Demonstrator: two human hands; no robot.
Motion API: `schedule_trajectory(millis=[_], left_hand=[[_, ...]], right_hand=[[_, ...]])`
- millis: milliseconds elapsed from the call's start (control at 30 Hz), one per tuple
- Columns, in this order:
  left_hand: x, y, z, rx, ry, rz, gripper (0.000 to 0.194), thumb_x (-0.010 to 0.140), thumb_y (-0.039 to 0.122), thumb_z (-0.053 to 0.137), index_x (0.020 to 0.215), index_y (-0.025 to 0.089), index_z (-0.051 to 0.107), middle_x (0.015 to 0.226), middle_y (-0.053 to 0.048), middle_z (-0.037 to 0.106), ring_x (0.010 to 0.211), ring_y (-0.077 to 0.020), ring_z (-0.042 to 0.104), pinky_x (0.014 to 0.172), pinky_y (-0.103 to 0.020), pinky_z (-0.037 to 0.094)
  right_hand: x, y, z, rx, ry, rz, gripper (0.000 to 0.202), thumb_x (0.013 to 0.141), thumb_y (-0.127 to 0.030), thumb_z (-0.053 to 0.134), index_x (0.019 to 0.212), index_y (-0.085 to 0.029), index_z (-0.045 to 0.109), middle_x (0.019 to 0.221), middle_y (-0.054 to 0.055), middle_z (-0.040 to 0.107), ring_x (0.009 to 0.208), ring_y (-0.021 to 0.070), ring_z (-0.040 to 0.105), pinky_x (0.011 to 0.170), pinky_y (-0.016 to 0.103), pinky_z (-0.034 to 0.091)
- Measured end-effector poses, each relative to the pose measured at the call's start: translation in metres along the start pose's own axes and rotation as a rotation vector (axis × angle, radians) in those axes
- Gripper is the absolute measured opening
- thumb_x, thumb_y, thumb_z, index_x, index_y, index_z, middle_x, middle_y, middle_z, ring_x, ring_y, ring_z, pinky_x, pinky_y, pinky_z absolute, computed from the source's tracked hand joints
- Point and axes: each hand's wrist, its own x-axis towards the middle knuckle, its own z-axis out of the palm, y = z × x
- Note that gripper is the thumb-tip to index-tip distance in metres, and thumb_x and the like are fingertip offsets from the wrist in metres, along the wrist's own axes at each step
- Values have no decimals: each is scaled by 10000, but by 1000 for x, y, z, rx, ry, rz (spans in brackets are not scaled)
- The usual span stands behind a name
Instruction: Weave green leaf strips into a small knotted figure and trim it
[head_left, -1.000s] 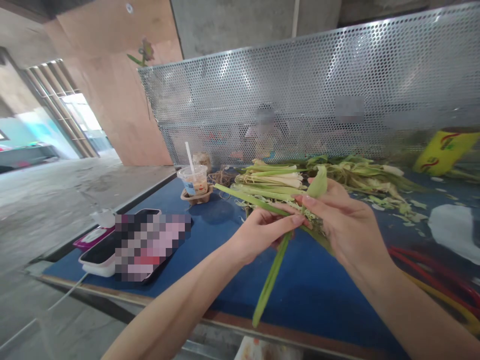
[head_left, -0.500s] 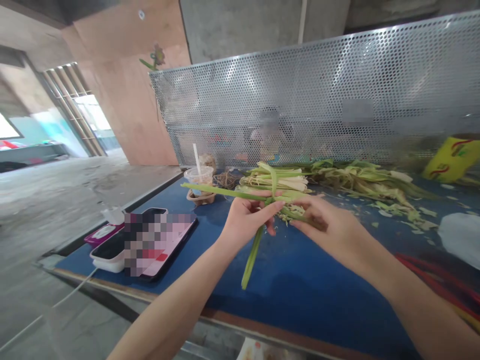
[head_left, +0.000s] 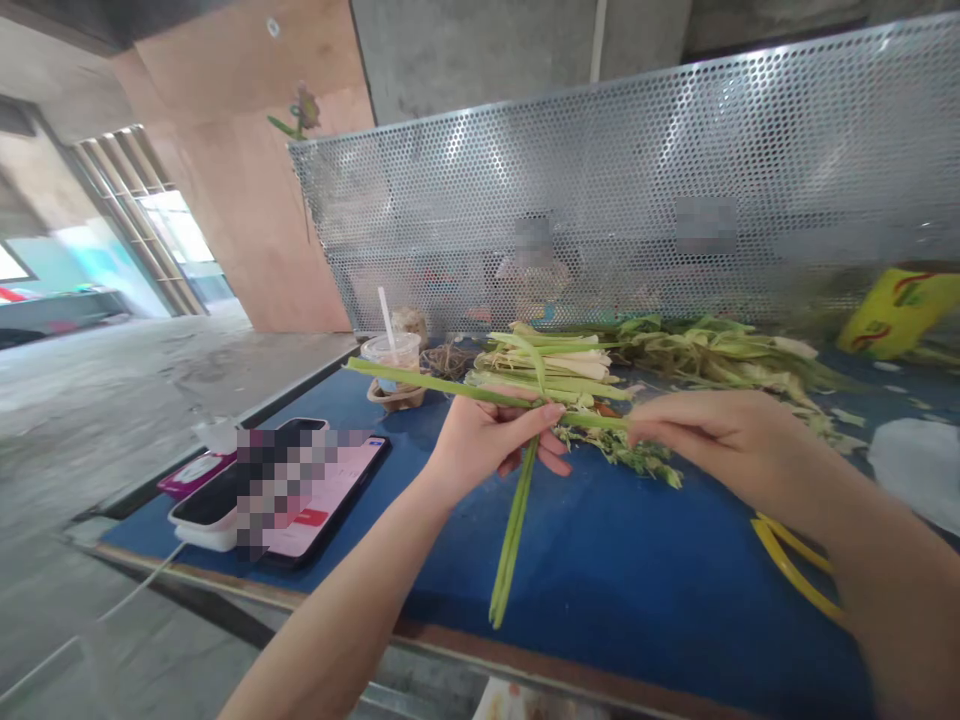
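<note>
Long green leaf strips [head_left: 514, 530] cross one another in front of me, one reaching left, one hanging down and one running right. My left hand [head_left: 480, 440] is closed on them, thumb and fingers pinching the spot where they cross. The right-hand strip ends in the closed fingers of my right hand [head_left: 705, 425], which holds it drawn out straight. Behind my hands lies a pile of pale green stalks [head_left: 577, 362]. Small leafy scraps [head_left: 637, 455] show just below the strip between my hands.
On the left of the blue table [head_left: 600, 590] lie a phone [head_left: 345, 500] and another dark-screened device. A plastic cup with a straw [head_left: 394, 350] stands behind. More leaves [head_left: 697, 350], a yellow packet [head_left: 900, 312] and yellow handles [head_left: 795, 565] are on the right. A perforated metal screen [head_left: 600, 180] rises behind.
My right hand has moved right, away from my left hand, and the strip between them now shows stretched out. The yellow handles have come into clearer view. My left hand keeps its pinch.
</note>
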Motion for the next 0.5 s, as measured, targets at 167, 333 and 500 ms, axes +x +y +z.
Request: schedule_trajectory(millis=[167,333,500], left_hand=[[1,-1,-1,-38,-89,-110,316,798,372,579,684,82,629,569,-79,671,432,-141,616,317,-176,295],[2,-9,2,-162,-212,-144,459,892,460,369,770,88,610,521,-41,610,362,-86,530,351,-190,268],[-1,-11,9,-280,-254,-108,342,870,389,472,1135,186,395,454,77,499,355,-68,421,384,-182,289]], right_hand=[[-1,5,-6,-3,-151,100,366,854,-477,411,795,-246,689,868,54,696,784,228,638,693,339,484],[2,14,9,5,-81,88,515,802,-573,452,1228,-300,552,1345,58,476,1247,334,387,1031,528,267],[11,2,34,372,-231,71,416,832,-530,446,1089,-271,648,1129,56,638,1043,254,571,936,430,412]])
